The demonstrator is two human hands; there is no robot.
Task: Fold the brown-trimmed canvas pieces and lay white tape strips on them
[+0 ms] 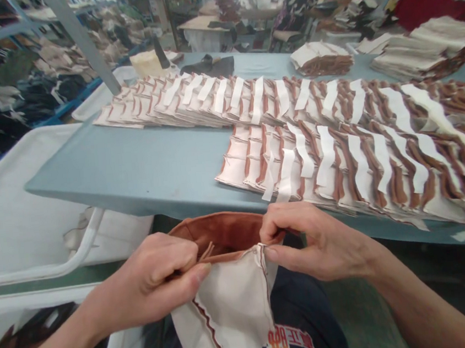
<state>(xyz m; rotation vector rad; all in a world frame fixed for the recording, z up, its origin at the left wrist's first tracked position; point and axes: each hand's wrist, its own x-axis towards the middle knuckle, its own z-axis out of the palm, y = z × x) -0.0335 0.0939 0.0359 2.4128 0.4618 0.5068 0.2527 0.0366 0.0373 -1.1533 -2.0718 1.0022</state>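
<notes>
A sewn fabric piece (233, 301), off-white on one side and reddish brown on the other, hangs between my two hands over my lap. It forms an open loop with brown-edged seams running down it. My left hand (164, 275) pinches its upper rim at the left, thumb on the pale face. At the right, my right hand (306, 238) grips the same rim beside a vertical seam, fingers curled and thumb pressed near the edge. A thin brown strip sticks up from the rim by my left fingers.
A blue-grey covered table (131, 162) stands ahead, bearing overlapping rows of similar pieces (249, 100) with white paper strips. Folded stacks (322, 56) lie farther back. White carts (19, 202) stand at the left, near a slanted metal post (81, 40).
</notes>
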